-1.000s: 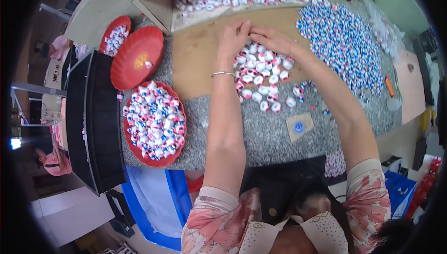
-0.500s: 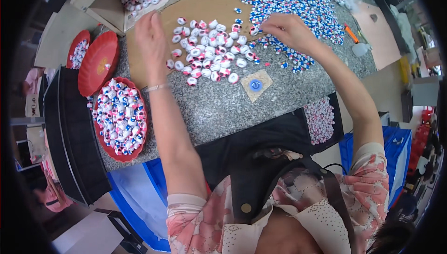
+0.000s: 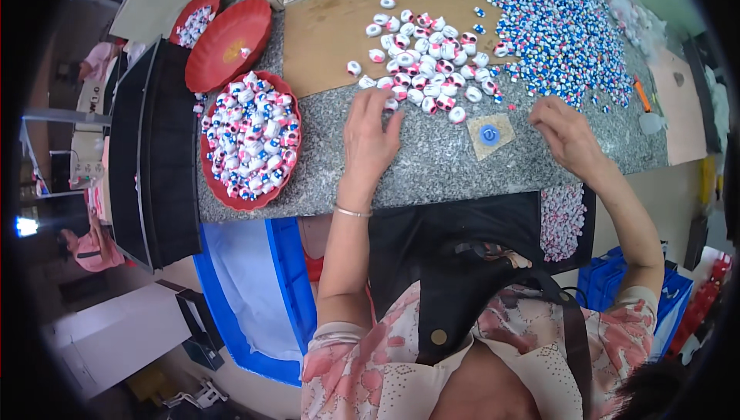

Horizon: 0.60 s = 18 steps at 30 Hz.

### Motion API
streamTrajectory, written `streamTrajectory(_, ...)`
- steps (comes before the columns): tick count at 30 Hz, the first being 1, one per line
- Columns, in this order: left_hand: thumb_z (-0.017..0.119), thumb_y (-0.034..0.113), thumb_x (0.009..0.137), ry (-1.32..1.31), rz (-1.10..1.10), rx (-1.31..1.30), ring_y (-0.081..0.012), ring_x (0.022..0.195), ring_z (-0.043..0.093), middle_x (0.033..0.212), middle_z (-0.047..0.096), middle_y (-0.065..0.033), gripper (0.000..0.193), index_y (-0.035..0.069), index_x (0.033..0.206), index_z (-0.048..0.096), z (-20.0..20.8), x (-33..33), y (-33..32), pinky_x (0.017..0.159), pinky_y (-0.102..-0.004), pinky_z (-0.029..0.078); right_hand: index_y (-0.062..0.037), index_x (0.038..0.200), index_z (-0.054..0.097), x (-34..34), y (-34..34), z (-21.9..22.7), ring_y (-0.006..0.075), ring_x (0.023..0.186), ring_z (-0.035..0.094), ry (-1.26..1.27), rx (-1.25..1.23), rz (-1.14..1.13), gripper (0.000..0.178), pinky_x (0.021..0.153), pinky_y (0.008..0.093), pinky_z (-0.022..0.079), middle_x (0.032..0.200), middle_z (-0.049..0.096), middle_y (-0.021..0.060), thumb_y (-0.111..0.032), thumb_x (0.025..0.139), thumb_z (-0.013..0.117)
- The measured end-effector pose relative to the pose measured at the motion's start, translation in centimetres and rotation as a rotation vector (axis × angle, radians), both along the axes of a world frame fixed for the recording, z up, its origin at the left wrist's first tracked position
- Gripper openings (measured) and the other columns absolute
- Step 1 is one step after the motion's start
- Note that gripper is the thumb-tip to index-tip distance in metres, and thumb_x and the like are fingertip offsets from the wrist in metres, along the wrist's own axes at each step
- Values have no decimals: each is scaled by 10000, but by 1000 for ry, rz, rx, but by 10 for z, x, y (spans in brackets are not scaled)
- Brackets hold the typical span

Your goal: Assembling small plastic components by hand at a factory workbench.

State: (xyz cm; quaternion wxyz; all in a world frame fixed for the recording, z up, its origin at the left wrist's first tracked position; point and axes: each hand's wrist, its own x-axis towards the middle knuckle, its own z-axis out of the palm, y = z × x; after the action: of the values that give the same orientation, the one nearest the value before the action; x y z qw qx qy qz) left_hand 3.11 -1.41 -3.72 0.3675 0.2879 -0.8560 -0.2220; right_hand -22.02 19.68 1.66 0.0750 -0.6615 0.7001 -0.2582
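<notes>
Many small white rounded pieces with pink marks and dark openings (image 3: 428, 85) lie in a loose pile on a cardboard sheet and the grey stone table. My left hand (image 3: 370, 139) is at the pile's near-left edge, thumb and fingers apart, with one white piece just by the fingertips. To the right of the pile, over the stone, my right hand (image 3: 566, 139) has its fingers bent together; whatever they hold, if anything, is hidden. Between the hands lies a small tan square pad (image 3: 505, 129) with a round blue piece (image 3: 489, 135) on it.
Small blue-and-white pieces (image 3: 563, 35) spread across the back right. On the left stand a full red scalloped bowl (image 3: 296, 146), a nearly bare red dish (image 3: 202, 54) and a smaller red dish (image 3: 183, 13). An orange-handled tool (image 3: 642, 96) lies at the right. Below is a blue crate (image 3: 289, 289).
Both hands have drawn back toward me: the left from beyond the pile to its near edge, the right from the blue pieces to the bare stone. My view has shifted left.
</notes>
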Motion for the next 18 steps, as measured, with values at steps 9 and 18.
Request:
streamTrajectory(9, 647, -38, 838, 383, -325, 849, -151, 841, 595, 974, 564, -52, 210, 6, 1037, 598, 10, 2, 32, 740, -277, 507, -22, 993, 642, 20, 20, -24, 345, 797, 620, 33, 117, -79, 175, 676, 411, 497, 881, 611, 150, -17, 818, 633)
streamTrajectory(18, 578, -69, 893, 472, -562, 1403, -175, 1029, 629, 1167, 615, -115, 334, -36, 1225, 567, 4, 15, 94, 848, -276, 531, -16, 961, 662, 5, 15, -13, 343, 775, 632, 5, 131, -16, 159, 666, 420, 506, 852, 630, 139, -62, 808, 663)
